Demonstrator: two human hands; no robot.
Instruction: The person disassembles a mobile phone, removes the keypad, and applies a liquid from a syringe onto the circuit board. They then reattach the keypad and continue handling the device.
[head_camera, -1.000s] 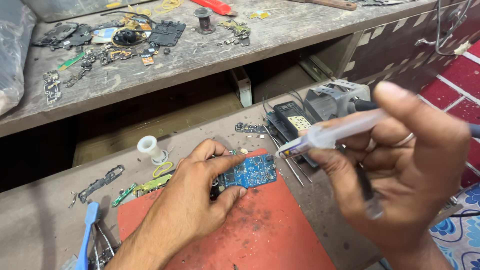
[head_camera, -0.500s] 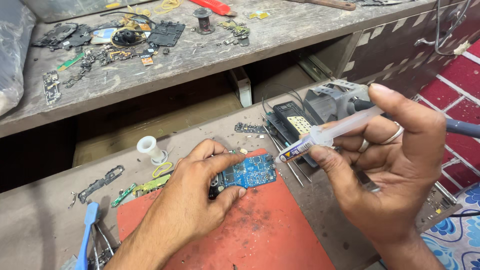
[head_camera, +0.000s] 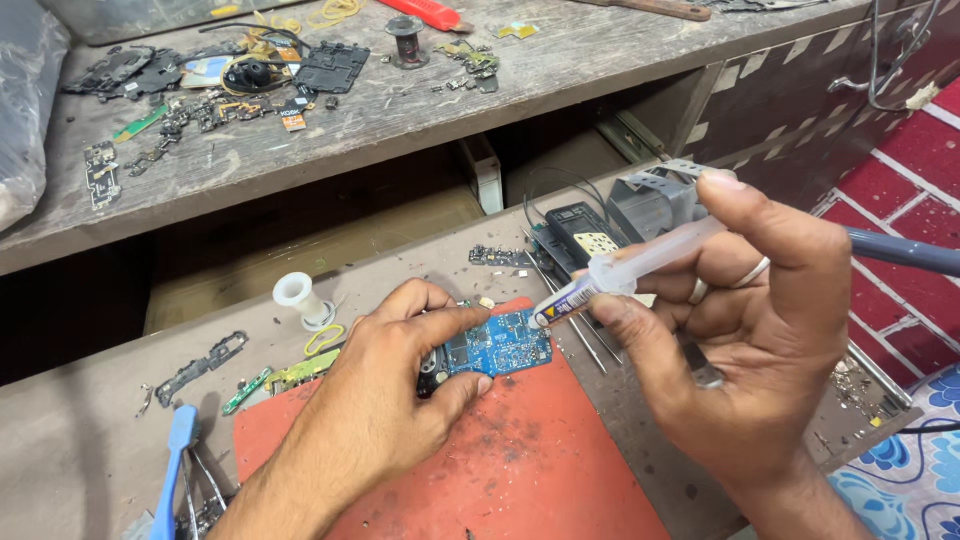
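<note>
Taking the red work mat (head_camera: 520, 470) as landmark and reading from left to right: off the mat's left edge lie a blue-handled tool (head_camera: 172, 470), loose green board strips (head_camera: 290, 375) and a white spool (head_camera: 297, 297). The left hand (head_camera: 385, 400) rests on the mat's upper left part, its fingers closed around the left end of the blue circuit board (head_camera: 497, 345), which lies flat on the mat near its upper edge. Above the mat's upper right corner, the right hand (head_camera: 750, 350) grips a clear syringe (head_camera: 620, 272), thumb pressing from above and fingers wrapped beneath; its nozzle points down-left and sits just at the board's upper right corner, contact not determinable. A dark-handled tool (head_camera: 900, 250) also passes through that hand. Behind the mat stands a black device (head_camera: 590, 235). Assessment: good practice calls for the board to be pinned firmly, the nozzle kept low and steady over the chosen spot, and only a light squeeze so the deposit stays small.
</note>
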